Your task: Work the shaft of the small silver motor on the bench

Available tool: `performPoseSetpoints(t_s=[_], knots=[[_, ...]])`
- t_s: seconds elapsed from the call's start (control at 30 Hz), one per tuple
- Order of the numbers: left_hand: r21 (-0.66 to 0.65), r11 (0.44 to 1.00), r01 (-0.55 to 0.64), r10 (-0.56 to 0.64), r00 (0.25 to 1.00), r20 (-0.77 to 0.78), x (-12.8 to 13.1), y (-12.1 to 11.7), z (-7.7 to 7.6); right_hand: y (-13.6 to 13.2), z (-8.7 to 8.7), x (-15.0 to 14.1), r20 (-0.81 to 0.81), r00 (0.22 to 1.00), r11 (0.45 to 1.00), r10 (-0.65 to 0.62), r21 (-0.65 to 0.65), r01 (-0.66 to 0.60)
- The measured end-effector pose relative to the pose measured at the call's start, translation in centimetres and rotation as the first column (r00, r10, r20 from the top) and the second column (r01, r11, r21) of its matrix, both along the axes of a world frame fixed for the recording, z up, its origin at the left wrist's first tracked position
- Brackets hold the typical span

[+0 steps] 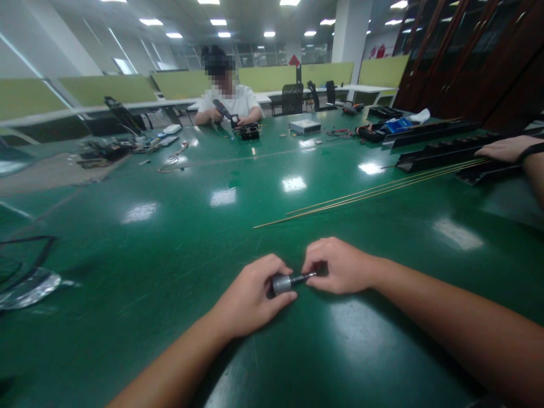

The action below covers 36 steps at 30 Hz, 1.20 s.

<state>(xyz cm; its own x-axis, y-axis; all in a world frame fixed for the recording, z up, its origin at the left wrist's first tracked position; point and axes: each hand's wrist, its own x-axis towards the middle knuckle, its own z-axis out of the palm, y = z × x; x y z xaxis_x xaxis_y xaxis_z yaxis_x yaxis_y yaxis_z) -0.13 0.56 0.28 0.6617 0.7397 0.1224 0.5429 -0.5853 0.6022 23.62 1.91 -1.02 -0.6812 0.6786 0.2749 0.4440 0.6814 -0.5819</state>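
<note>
Low over the green table, my left hand (255,294) curls its thumb and fingers around a short silver cylindrical tool (282,284). A dark, narrower shaft sticks out of the tool toward the right, ending in a thin shiny tip. That tip is pinched between the thumb and fingers of my right hand (335,265). The tool's back end is hidden inside my left palm. Whether the tip is a separate piece is too small to make out.
Thin brass-coloured rods (340,201) lie beyond my hands, near black metal channels (442,153). Another person's hand (510,148) rests there. Across the green table (178,215), a person (232,105) holds a power tool over a black part. Wires and foil (32,286) lie left.
</note>
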Motion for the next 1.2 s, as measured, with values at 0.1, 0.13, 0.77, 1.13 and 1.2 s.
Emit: performPoseSetpoints(t_s=[0.1, 0.13, 0.77, 1.13, 1.2], knots=[[-0.001, 1.000, 0.005, -0.005, 1.000, 0.001, 0.0, 0.0, 0.0, 0.0, 0.0, 0.1, 0.005, 1.000, 1.000, 0.009, -0.006, -0.009], [-0.001, 1.000, 0.004, -0.004, 1.000, 0.000, -0.1, 0.0, -0.1, 0.1, 0.0, 0.1, 0.009, 1.000, 1.000, 0.013, -0.010, -0.012], [-0.015, 1.000, -0.018, 0.018, 1.000, -0.006, 0.0, -0.1, -0.1, 0.2, 0.4, 0.7, 0.054, 0.999, 1.000, -0.007, -0.017, 0.008], [-0.012, 1.000, -0.025, 0.025, 1.000, -0.015, 0.1, -0.1, -0.1, 0.3, 0.7, 1.0, 0.086, 0.996, 0.999, -0.009, -0.049, 0.013], [-0.017, 0.999, -0.030, 0.029, 0.999, -0.017, 0.1, -0.1, -0.1, 0.3, 0.7, 1.1, 0.088, 0.996, 0.999, -0.008, -0.049, 0.012]])
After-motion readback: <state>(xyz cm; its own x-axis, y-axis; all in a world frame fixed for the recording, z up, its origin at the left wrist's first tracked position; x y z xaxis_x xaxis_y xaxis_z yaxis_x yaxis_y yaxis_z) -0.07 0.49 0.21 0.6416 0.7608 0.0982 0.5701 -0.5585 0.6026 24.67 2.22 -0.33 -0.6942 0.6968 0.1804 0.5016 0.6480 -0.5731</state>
